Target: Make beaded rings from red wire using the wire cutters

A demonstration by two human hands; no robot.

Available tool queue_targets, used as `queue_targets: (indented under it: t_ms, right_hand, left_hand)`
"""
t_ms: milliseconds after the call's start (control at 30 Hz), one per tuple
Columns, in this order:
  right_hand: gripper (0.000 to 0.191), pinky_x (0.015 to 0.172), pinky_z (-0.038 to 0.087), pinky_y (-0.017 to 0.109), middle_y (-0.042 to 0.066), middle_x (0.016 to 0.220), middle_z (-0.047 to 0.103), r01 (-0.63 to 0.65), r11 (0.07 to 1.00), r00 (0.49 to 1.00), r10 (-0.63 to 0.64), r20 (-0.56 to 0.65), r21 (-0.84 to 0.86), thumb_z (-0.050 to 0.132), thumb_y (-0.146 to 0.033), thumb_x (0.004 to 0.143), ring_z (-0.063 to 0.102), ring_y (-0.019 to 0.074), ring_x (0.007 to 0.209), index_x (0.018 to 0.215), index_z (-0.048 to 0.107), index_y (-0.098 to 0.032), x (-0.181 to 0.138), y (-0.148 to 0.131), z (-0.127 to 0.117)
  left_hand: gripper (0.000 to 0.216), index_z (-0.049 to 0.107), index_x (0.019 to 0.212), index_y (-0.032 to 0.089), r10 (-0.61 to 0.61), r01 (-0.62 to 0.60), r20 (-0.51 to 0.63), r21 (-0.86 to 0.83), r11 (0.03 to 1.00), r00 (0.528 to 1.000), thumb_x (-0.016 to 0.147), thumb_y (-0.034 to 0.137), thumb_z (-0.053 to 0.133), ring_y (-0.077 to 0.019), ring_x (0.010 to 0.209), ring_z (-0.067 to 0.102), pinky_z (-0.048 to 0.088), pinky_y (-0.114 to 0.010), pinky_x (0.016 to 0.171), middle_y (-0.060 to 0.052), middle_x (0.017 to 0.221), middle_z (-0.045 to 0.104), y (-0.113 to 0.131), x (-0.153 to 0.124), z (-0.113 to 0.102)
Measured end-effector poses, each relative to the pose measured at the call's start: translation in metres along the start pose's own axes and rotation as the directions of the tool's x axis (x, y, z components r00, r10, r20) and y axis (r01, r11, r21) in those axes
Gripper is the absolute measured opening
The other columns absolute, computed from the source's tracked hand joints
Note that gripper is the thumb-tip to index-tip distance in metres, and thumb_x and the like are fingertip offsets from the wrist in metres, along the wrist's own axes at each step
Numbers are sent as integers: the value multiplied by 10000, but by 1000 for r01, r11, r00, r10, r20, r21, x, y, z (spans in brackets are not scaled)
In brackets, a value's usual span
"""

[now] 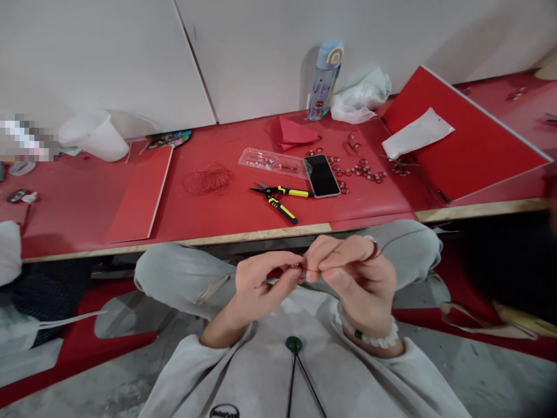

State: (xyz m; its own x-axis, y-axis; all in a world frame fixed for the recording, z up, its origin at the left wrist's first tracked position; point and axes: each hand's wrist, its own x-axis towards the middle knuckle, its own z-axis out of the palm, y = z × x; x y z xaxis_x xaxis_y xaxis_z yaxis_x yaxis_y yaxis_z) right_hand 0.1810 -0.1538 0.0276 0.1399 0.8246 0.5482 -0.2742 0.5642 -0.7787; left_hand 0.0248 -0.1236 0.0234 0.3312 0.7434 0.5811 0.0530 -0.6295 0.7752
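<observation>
My left hand (261,281) and my right hand (352,276) meet in front of my chest, below the table edge. Both pinch a small red piece (300,268) between thumb and fingertips; it looks like thin red wire with a bead, too small to name surely. A ring sits on a finger of my right hand, and a white bead bracelet (374,338) circles that wrist. On the red table (78,203) above lie yellow-handled pliers (278,200), a coil of red wire (208,180) and several small red beads (361,171).
A black phone (322,175) lies beside a clear plastic tray (270,161). A water bottle (324,81), white plastic bag (361,96), folded red cloth (291,132), a white cup (93,134) and red boards (461,136) stand farther back. My grey-trousered knees (183,278) are under the table.
</observation>
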Motion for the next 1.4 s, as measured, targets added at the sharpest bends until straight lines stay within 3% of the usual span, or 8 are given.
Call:
queue_targets:
  t_ms: [233, 467, 633, 767, 933, 1100, 1267, 1400]
  right_hand:
    - [226, 580, 537, 287, -18, 667, 659, -163, 976, 980, 143, -142, -144, 696, -341, 976, 647, 146, 608, 797, 619, -226, 10, 15, -4]
    - [313, 555, 548, 265, 0, 643, 699, -287, 914, 956, 252, -153, -287, 644, -429, 992, 658, 147, 586, 761, 636, -218, 5, 17, -13]
    - [133, 832, 628, 375, -13, 729, 760, 60, 739, 985, 65, 159, -671, 610, -164, 959, 696, 159, 646, 868, 670, -239, -7, -12, -19]
    - [282, 963, 638, 450, 50, 996, 809, 415, 582, 905, -182, 385, -699, 632, -85, 906, 771, 228, 987, 1131, 655, -253, -1, -22, -20]
    - [280, 1098, 569, 542, 97, 1141, 788, 532, 417, 838, -134, 530, -737, 574, -90, 965, 720, 257, 1192, 1211, 611, -220, 23, -9, -21]
    - [135, 812, 622, 372, 43, 886, 732, 454, 516, 868, -72, 492, -726, 560, -110, 979, 709, 203, 854, 1014, 583, -239, 28, -4, -23]
    - [200, 599, 512, 238, -20, 700, 631, 406, 524, 907, -133, 399, -749, 575, -48, 921, 607, 138, 636, 897, 542, -243, 18, -9, -10]
    - [220, 519, 467, 224, -48, 623, 578, 428, 471, 903, -250, 348, -771, 581, -31, 892, 535, 117, 537, 884, 541, -247, 9, -9, 1]
  left_hand:
    - [127, 764, 1008, 191, -178, 188, 61, -230, 955, 982, 982, 232, 646, -79, 407, 631, 525, -145, 422, -10, 652, 760, 2, -8, 4]
    - [144, 787, 982, 181, -288, 298, 84, -170, 939, 954, 967, 259, 667, -98, 427, 649, 558, -167, 434, -19, 630, 758, -1, -7, 0]
    - [125, 795, 986, 193, -234, 234, 12, 37, 972, 972, 936, 172, 682, -92, 492, 690, 583, -145, 502, -5, 684, 787, -1, -1, -5]
    - [150, 783, 1013, 214, -188, 184, 46, 92, 979, 981, 928, 143, 682, -90, 528, 707, 591, -144, 533, 1, 766, 813, 0, -1, -9]
    - [128, 750, 1048, 208, -163, 161, 16, 77, 984, 987, 950, 181, 672, -98, 536, 708, 584, -157, 519, 0, 773, 809, -4, -4, -11]
    - [113, 712, 1056, 208, -60, 65, -28, 249, 966, 998, 963, 173, 659, -92, 597, 736, 591, -148, 581, 13, 787, 807, -3, -1, -10]
    - [142, 686, 1015, 204, 266, -218, -20, 518, 827, 964, 941, 85, 661, -109, 666, 748, 616, -183, 687, -8, 845, 819, 1, -7, -7]
    - [136, 669, 1035, 196, 310, -245, -77, 446, 861, 948, 945, 95, 668, -157, 744, 767, 620, -228, 652, -43, 847, 807, 0, -14, -3]
